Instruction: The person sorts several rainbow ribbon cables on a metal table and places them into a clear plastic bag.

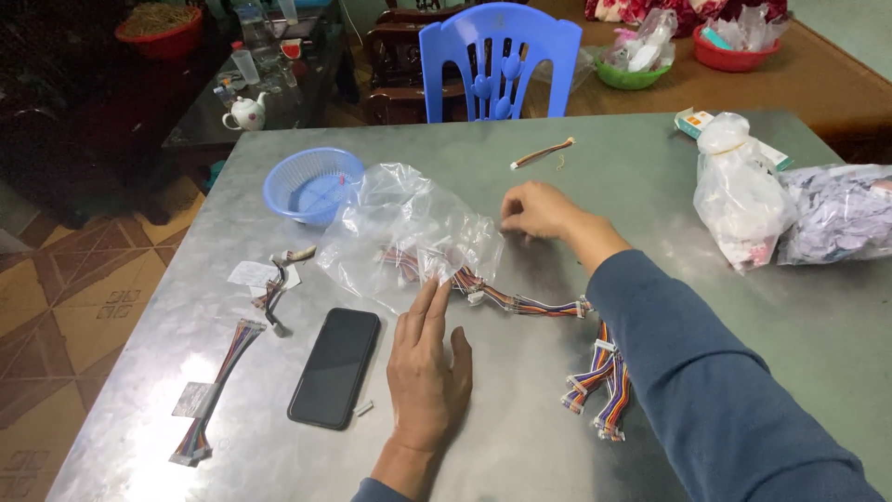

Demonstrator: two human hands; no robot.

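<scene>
My left hand (426, 367) lies flat, palm down, on the grey metal counter (650, 177), its fingers (429, 307) stretched out and grasping nothing, the tips pressing the near edge of the crumpled clear plastic bag (404, 232). My right arm, in a blue sleeve (706, 372), reaches in from the right, and my right hand (539, 212) sits knuckles up just beside the bag's far right corner, fingers curled under; I cannot tell whether they pinch anything. A bundle of rainbow-coloured ribbon cables with white connectors (520, 302) trails out of the bag, its long axis running left to right from my left fingertips toward my right forearm, then bending down toward me. A black smartphone (334, 367) lies face up just left of my left hand, and a round blue plastic basket (313, 184) stands beyond the bag.
</scene>
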